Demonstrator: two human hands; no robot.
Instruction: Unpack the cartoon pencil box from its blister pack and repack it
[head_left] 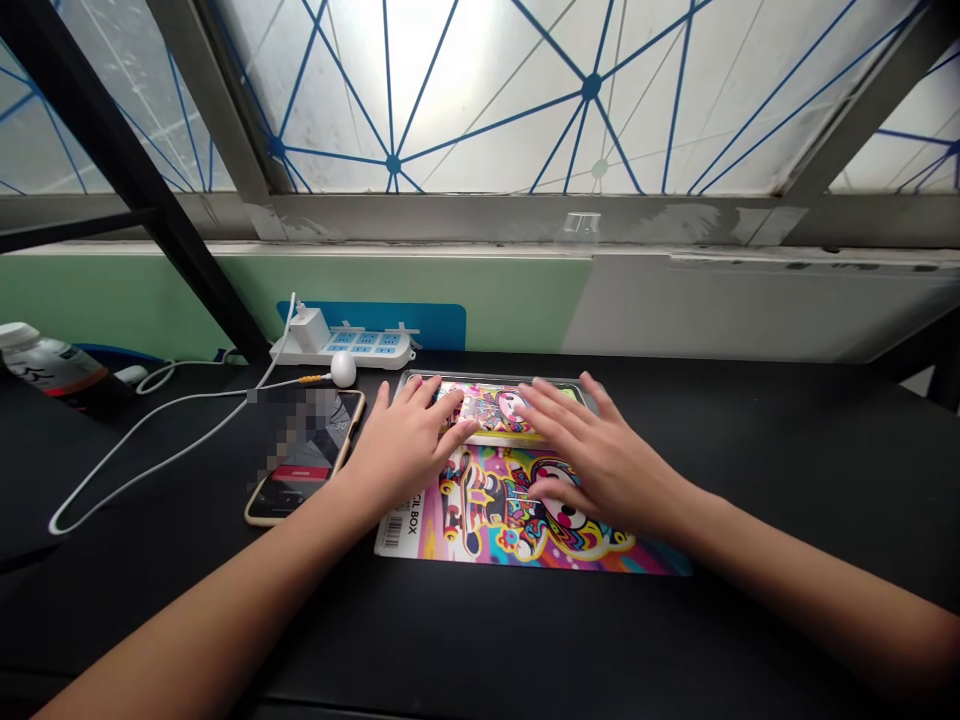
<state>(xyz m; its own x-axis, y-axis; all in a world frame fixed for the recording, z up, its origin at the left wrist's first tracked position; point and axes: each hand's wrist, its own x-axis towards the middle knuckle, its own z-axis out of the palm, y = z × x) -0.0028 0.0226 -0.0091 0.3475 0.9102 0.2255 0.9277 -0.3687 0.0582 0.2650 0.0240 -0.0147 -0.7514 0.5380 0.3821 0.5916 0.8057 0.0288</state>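
Note:
A colourful pencil box [495, 405] with a cartoon print lies on the black desk [787, 480], its far end against the wall side. In front of it lies a flat printed card [517, 530] with the same cartoon and the words "CIL BOX" at its left edge. My left hand [405, 440] rests flat with fingers spread on the left part of the box and card. My right hand [592, 450] lies flat over the right part, fingers stretched toward the box's far edge. Neither hand grips anything.
A phone [304, 460] lies just left of my left hand. A white cable [165, 410] runs to a power strip [352, 345] with a charger by the wall. A bottle [52, 370] lies at the far left. A black slanted frame bar [135, 170] crosses the window.

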